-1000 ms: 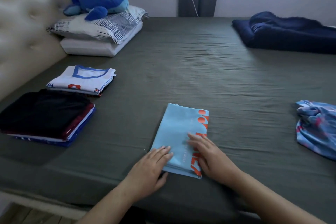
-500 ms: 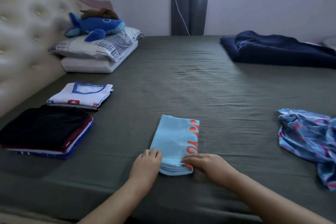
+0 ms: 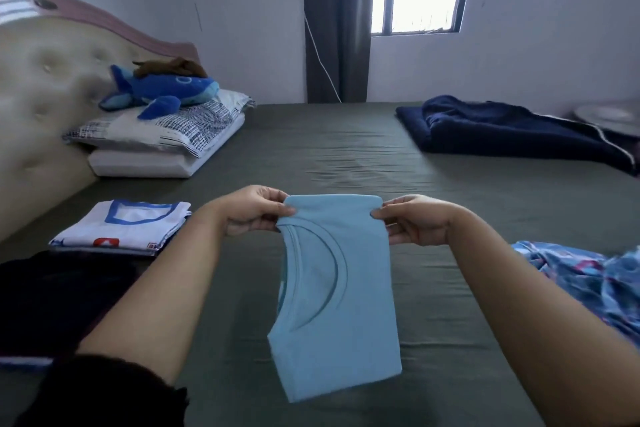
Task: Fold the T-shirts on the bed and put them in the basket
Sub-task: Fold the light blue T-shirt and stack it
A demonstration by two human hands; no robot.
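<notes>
A folded light blue T-shirt (image 3: 341, 302) hangs in the air above the bed, its neckline facing me. My left hand (image 3: 252, 210) pinches its upper left corner and my right hand (image 3: 414, 218) pinches its upper right corner. A folded white T-shirt with blue trim (image 3: 121, 227) lies on the bed at the left. A dark stack of folded shirts (image 3: 52, 298) sits nearer me at the left edge. An unfolded blue patterned garment (image 3: 595, 277) lies at the right. No basket is in view.
The bed has a dark green sheet (image 3: 329, 156). Pillows (image 3: 162, 135) with a blue plush whale (image 3: 162, 88) lie by the padded headboard (image 3: 38, 94) at the left. A navy blanket (image 3: 512, 130) lies at the far right.
Both hands took hold of the light blue T-shirt's near end and lifted it off the bed; it now hangs from their grip. The view tilted upward.
</notes>
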